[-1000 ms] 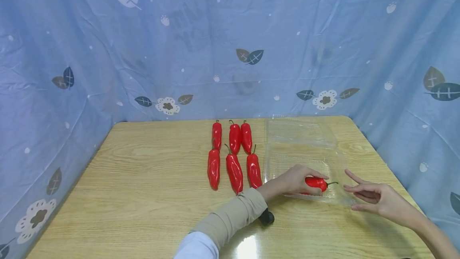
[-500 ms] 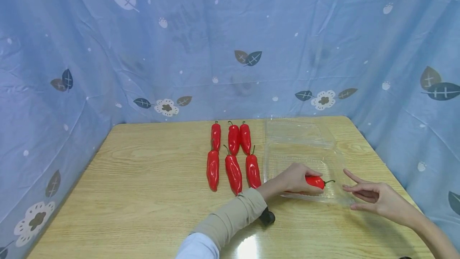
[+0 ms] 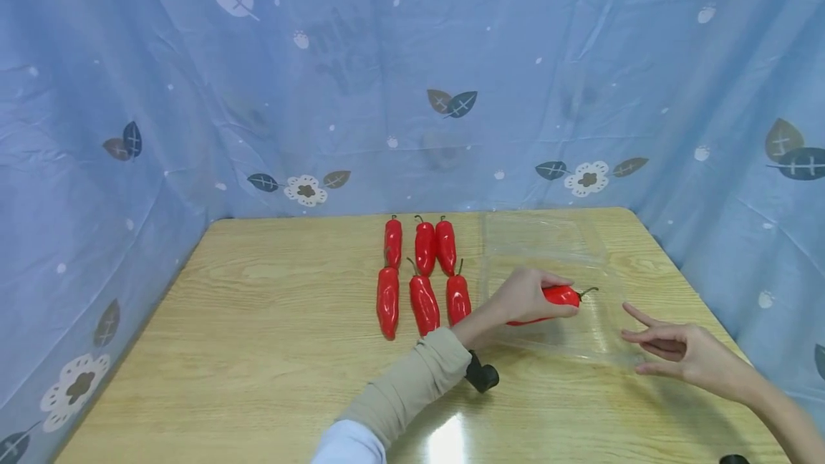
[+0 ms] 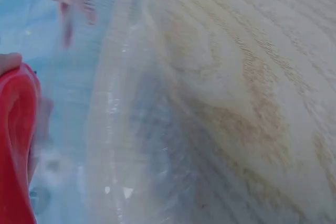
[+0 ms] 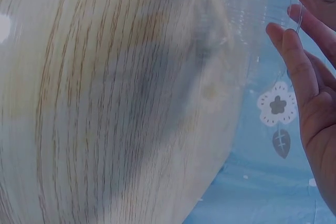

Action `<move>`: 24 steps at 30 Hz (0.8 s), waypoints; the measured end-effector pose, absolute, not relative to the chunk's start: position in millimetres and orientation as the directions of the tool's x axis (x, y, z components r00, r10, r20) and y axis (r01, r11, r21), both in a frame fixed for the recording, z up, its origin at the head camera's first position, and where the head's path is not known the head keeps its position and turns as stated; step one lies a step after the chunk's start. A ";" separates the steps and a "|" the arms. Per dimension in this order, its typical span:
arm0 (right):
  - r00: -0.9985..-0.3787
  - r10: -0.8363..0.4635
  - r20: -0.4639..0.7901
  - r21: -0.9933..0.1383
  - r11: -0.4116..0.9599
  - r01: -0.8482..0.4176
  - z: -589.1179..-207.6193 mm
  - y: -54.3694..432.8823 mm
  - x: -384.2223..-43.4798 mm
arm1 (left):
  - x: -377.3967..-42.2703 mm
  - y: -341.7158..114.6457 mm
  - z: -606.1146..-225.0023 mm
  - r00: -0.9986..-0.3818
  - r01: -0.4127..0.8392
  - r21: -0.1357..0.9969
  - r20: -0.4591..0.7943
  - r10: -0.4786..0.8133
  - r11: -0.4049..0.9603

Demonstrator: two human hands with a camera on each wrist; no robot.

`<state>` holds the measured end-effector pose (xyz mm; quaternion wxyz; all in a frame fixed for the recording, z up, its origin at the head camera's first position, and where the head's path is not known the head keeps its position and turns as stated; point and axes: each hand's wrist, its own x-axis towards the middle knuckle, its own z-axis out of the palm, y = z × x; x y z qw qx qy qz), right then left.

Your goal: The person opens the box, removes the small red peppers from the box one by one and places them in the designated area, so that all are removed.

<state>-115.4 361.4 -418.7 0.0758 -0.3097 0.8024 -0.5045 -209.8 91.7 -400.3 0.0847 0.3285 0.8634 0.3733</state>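
Observation:
My left hand (image 3: 525, 296) grips a red chili pepper (image 3: 562, 296) above the near tray of a clear plastic clamshell box (image 3: 602, 339), whose lid lies folded back. The pepper's green stem points right; the palm hides part of its body. In the left wrist view the same pepper (image 4: 16, 145) shows at the left edge. Beside the box's right wall is my right hand (image 3: 686, 356), its fingers spread and fairly straight. The right wrist view has these fingers (image 5: 299, 64) around a thin clear edge; whether they press it I cannot tell.
Left of the box, several red peppers (image 3: 388, 303) lie in two rows on the wooden table (image 3: 277, 349). A black device (image 3: 482, 372) sits under my left wrist. A patterned blue cloth (image 3: 361, 77) hangs behind the table and along both sides.
My left hand has lifted the pepper up from low in the box and slightly away from me. The right hand has stayed nearly still beside the box's right wall.

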 end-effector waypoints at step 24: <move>-0.796 -0.583 0.165 -0.881 0.276 -0.385 -423.7 365.1 -117.8 | -184.5 -21.7 -389.2 -0.886 0.281 0.868 0.071 0.458 0.409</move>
